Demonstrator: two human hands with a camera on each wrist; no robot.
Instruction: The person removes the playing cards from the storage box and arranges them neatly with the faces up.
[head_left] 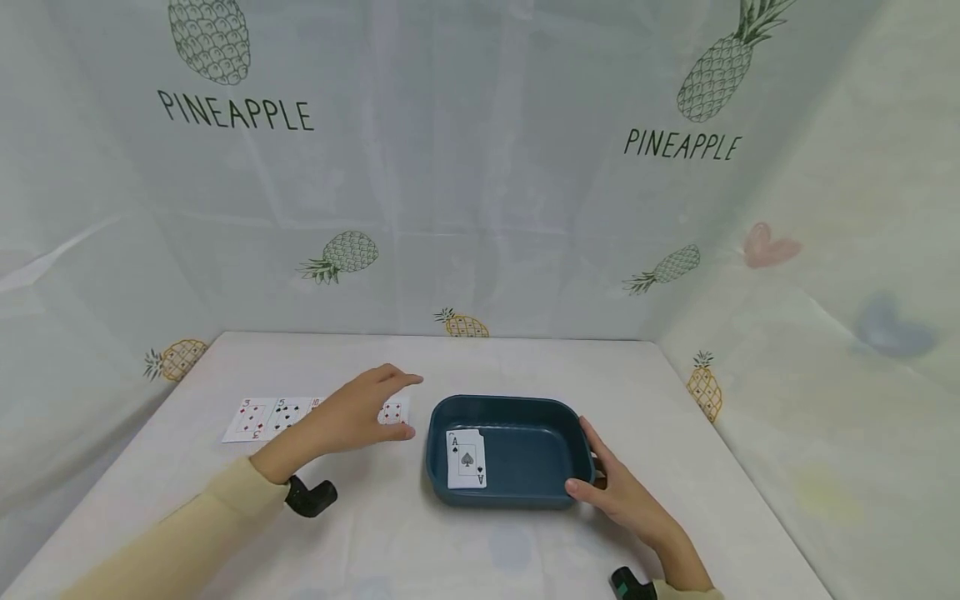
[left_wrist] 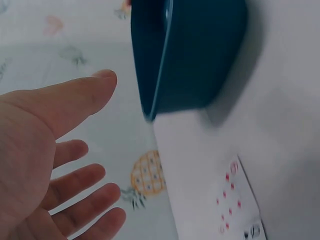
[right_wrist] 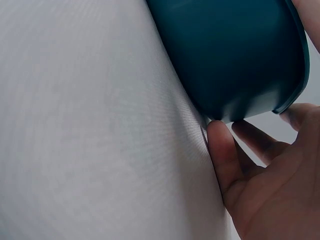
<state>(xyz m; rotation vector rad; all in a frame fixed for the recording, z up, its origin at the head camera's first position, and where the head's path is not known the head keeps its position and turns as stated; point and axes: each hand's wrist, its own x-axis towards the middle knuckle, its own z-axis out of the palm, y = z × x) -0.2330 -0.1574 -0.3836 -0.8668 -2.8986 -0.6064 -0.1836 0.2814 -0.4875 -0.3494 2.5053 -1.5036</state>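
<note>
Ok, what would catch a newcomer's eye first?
The blue tray at centre, an ace of spades inside its left end and the right hand gripping its right. Left of it, the empty left hand partly hides a row of cards. Behind, the backdrop reads PINEAPPLE twice.

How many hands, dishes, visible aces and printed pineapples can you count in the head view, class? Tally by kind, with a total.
Hands: 2 (left hand, right hand)
Dishes: 1
Visible aces: 1
Printed pineapples: 7
Total: 11
</note>
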